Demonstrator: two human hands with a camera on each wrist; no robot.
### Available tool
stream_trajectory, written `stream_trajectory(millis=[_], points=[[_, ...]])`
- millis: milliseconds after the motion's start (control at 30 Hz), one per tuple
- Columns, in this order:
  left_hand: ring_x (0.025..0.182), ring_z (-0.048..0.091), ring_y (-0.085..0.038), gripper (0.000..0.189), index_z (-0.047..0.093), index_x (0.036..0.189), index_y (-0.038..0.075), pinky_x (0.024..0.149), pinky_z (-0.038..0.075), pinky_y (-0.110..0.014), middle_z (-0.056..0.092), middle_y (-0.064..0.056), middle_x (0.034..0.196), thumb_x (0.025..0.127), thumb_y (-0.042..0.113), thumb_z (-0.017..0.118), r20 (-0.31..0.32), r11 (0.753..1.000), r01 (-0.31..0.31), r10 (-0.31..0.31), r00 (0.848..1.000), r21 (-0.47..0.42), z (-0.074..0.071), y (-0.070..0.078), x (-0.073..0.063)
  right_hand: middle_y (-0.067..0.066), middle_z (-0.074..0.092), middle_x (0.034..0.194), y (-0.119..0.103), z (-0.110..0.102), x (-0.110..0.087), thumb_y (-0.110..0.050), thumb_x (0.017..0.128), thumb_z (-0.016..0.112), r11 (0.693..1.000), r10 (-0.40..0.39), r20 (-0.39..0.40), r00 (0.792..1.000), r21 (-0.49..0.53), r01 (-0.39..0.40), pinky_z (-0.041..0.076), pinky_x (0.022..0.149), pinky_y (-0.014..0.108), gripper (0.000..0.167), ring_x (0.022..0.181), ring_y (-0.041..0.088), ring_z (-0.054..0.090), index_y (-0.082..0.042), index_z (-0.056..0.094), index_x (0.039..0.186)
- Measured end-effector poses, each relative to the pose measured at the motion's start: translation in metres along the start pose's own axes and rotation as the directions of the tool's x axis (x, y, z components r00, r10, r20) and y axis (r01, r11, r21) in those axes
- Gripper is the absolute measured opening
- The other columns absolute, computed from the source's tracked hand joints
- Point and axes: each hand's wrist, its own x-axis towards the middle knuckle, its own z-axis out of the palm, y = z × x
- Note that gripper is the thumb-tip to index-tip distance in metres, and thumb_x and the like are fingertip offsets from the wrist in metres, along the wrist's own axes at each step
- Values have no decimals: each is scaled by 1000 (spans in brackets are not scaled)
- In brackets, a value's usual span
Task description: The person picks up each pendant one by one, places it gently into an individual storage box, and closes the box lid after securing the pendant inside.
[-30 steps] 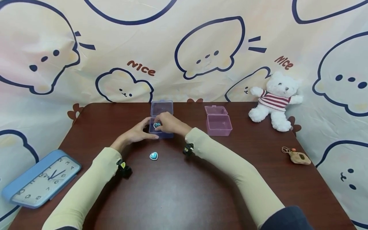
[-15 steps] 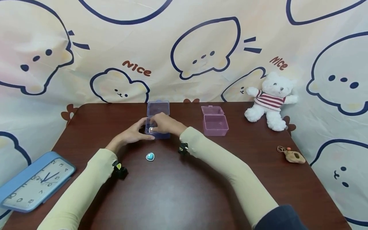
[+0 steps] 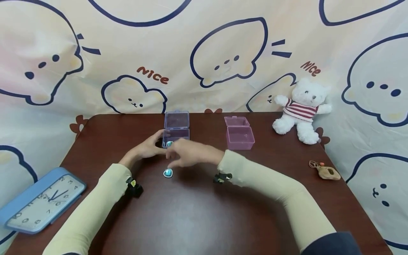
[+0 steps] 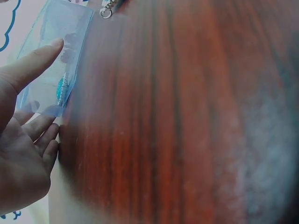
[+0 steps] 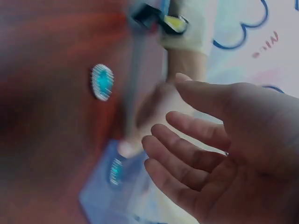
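A clear blue plastic box (image 3: 178,134) stands at the back of the table with its lid raised. My left hand (image 3: 147,147) holds its left side, thumb across the front and fingers behind, as the left wrist view (image 4: 28,107) shows. Inside lies a turquoise gem with a sparkling rim (image 3: 169,143), seen edge-on through the wall. A second, heart-shaped turquoise gem (image 3: 168,173) lies on the table in front. My right hand (image 3: 189,153) hovers just over and behind this loose gem, fingers parted and holding nothing in the right wrist view.
A pink plastic box (image 3: 240,138) with its lid up stands right of the blue one. A white teddy bear (image 3: 301,111) sits at the back right, a small beige pouch-like trinket (image 3: 328,173) near the right edge. A blue clock (image 3: 47,198) lies at the left.
My right hand has let go of a gem inside the blue box and come back towards the loose gem. The left hand has stayed at the box.
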Motion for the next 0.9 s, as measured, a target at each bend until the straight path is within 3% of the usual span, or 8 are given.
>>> stream_trajectory(millis=[133,233,367,500,700,900], points=[[156,18,-46,86,23,160,7,123,16,-70,26,-22,167,93,19,76,-5,1000,8,-8,1000,-2,3,-2,-5,3,71,126,-4,29,1,-33,95,75,998,0,54,999,-60,3,54,100,26,43,115,14,66,-9,69,129],[156,19,-46,83,25,159,6,123,15,-70,28,-22,166,94,17,75,-7,1000,-2,2,1000,-5,5,-3,-7,2,64,130,-8,44,3,-33,94,77,995,27,63,998,-93,-21,54,98,28,48,116,14,64,-13,64,136],[157,17,-44,83,25,160,8,123,14,-71,27,-18,168,94,17,75,2,1000,-7,7,1000,1,7,-4,-6,1,59,129,-10,56,5,-33,91,80,991,68,67,995,-115,-60,56,91,27,54,108,12,64,-18,61,139],[157,19,-44,82,27,159,8,124,13,-70,27,-18,168,94,16,76,2,1000,-16,16,1000,6,7,-2,-4,3,59,128,-9,61,7,-28,91,80,990,58,71,996,-129,-49,54,94,24,54,110,12,62,-17,61,141],[157,18,-45,81,27,159,5,124,14,-69,27,-20,168,94,13,75,0,1000,-23,23,1000,7,5,0,-3,5,64,123,-6,63,9,-20,93,78,991,15,29,999,-130,-11,52,98,22,39,111,13,62,-14,70,130],[157,19,-43,84,26,159,7,125,14,-69,28,-18,168,93,16,77,-7,1000,-19,19,1000,4,3,3,-2,2,65,114,0,65,11,-30,93,77,987,-4,-8,1000,-161,3,54,90,23,30,101,11,63,-14,73,119]])
